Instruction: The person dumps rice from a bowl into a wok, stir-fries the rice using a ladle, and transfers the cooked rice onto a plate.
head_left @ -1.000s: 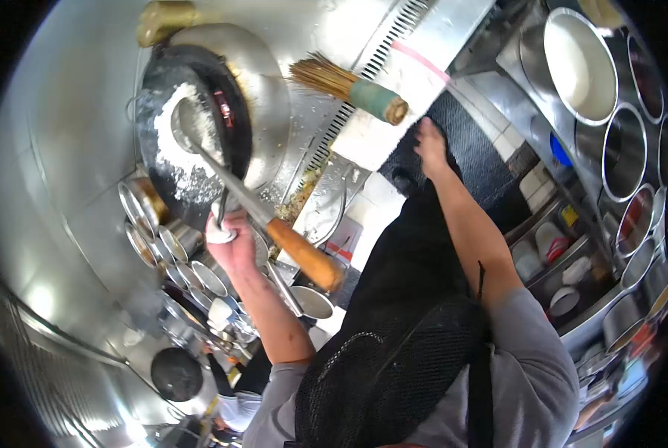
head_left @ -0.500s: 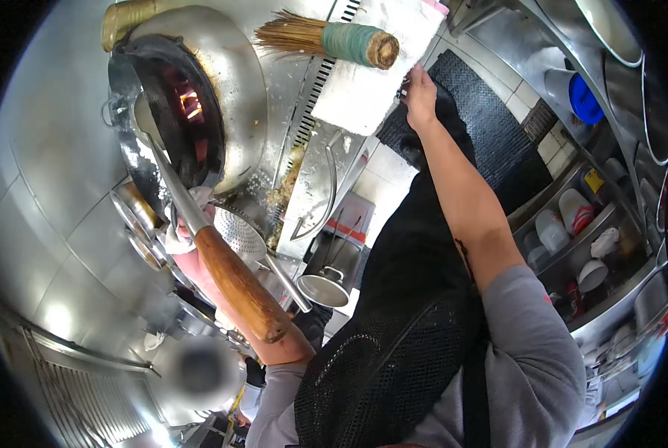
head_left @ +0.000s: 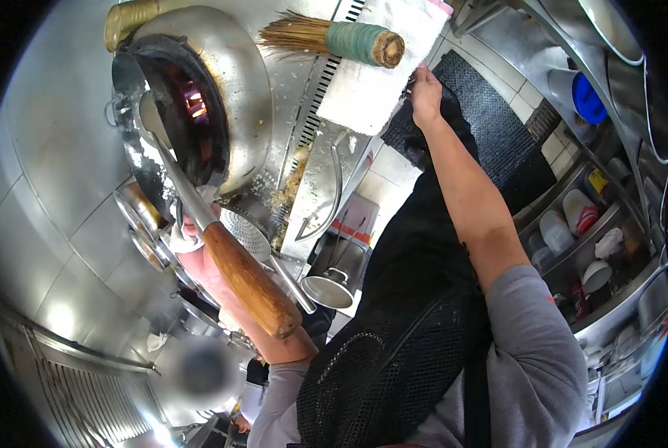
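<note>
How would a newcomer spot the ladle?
Start at the big round steel burner surround with flames inside. Left of it in the image, the ladle crosses a dark wok. Unlike the perforated strainer nearby, it has a thick wooden handle.

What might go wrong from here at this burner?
The ladle has its wooden handle jutting past the left hand, so a jolt might tip it out of the wok. The cloth at that hand might scorch if it drifts toward the flame. The bamboo brush lies partly on the white towel; a bump might roll it off.
</note>
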Motion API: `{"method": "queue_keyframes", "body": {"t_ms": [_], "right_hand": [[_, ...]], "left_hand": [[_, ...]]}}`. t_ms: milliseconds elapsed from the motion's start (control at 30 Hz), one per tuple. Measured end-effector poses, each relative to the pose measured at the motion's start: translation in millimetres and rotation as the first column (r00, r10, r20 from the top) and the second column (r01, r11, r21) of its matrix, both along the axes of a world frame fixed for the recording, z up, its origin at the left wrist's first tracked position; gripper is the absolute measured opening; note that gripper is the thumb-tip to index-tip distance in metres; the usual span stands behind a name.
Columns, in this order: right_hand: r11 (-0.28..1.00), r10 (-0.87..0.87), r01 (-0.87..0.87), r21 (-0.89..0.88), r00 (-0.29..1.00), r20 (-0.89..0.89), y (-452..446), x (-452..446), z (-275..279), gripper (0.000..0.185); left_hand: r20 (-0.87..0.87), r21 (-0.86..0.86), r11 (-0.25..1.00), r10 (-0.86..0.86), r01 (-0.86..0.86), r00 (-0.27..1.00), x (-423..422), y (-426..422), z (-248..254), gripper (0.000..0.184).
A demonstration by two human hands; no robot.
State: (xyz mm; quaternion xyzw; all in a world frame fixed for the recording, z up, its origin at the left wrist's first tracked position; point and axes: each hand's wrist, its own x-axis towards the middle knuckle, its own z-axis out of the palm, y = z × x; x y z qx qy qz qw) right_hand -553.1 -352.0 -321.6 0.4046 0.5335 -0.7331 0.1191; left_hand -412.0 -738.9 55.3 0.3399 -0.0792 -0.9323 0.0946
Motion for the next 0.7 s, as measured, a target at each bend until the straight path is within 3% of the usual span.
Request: {"method": "queue_keyframes", "body": {"t_ms": [67, 100, 167, 200, 267, 367, 567, 600, 667, 700], "right_hand": [[1.000, 0.014, -0.013, -0.015, 0.999, 0.030, 0.6, -1.0, 3.0, 0.041], [1.000, 0.014, -0.014, -0.015, 0.999, 0.029, 0.7, -1.5, 4.6, 0.041], [1.000, 0.027, -0.028, 0.013, 0.998, 0.062, 1.8, -1.3, 3.5, 0.056], [0.999, 0.029, -0.030, 0.011, 0.998, 0.060, 1.5, -1.2, 3.0, 0.056], [0.999, 0.032, -0.032, 0.002, 0.999, 0.043, 2.4, -0.2, 2.8, 0.056], [0.999, 0.031, -0.031, 0.026, 0.999, 0.028, 1.8, -0.6, 0.2, 0.056], [0.996, 0.066, -0.068, 0.052, 0.997, 0.051, 3.2, -1.5, 0.2, 0.058], [0.996, 0.065, -0.067, 0.052, 0.997, 0.051, 3.4, -1.3, -0.7, 0.058], [0.992, 0.092, -0.098, 0.074, 0.993, 0.080, 3.6, -1.9, -0.2, 0.060], [0.993, 0.091, -0.097, 0.073, 0.993, 0.080, 3.2, -1.8, 0.3, 0.060]], "left_hand": [[0.022, -0.074, 0.997, -0.009, 0.011, 1.000, 2.9, -5.2, -2.6, 0.055], [0.062, -0.329, 0.940, -0.078, 0.094, 0.995, 7.4, -11.9, -7.5, 0.056], [0.117, -0.558, 0.812, -0.131, 0.174, 0.984, 6.8, -11.6, -7.5, 0.057], [0.076, -0.318, 0.941, -0.098, 0.117, 0.992, 6.7, -12.2, -5.4, 0.054], [0.044, -0.053, 0.997, -0.055, 0.058, 0.997, 2.0, -5.4, -0.4, 0.051], [0.093, 0.009, 0.997, -0.077, 0.076, 0.993, -3.0, 6.1, 1.9, 0.039], [0.284, -0.051, 0.997, 0.076, -0.065, 0.956, -11.9, 15.6, 6.1, 0.023], [0.369, -0.392, 0.911, 0.030, 0.126, 0.929, -8.0, 11.9, 1.6, 0.021], [0.459, -0.657, 0.681, 0.021, 0.323, 0.888, -16.3, 24.4, 6.5, 0.020], [0.402, -0.425, 0.891, 0.025, 0.162, 0.915, -20.7, 30.0, 12.6, 0.021]]}}
